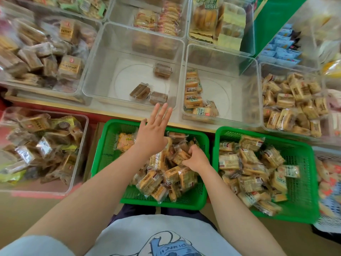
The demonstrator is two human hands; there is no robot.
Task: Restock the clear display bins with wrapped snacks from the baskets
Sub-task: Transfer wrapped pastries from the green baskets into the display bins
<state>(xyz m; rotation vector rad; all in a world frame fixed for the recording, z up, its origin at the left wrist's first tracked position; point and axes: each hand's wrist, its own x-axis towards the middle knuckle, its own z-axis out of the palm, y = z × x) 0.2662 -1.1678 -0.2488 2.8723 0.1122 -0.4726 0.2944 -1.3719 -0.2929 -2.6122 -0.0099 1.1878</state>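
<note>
A green basket [106, 156] in front of me holds a heap of wrapped snacks [166, 180]. My right hand [194, 158] is down in that heap, its fingers curled round a wrapped snack [180, 157]. My left hand [154, 129] hovers flat with straight, spread fingers over the basket's far edge, just short of a clear display bin [96, 71] that holds three brown wrapped snacks [141, 91]. It holds nothing. The clear bin to the right [239, 71] has a row of yellow wrapped snacks [192, 89] along its left wall.
A second green basket [304, 182] full of wrapped snacks sits on the right. Filled clear bins stand at the left [81, 137], far left [77, 89] and right [265, 126]. More bins line the back row. A white basket [328, 222] is at the right edge.
</note>
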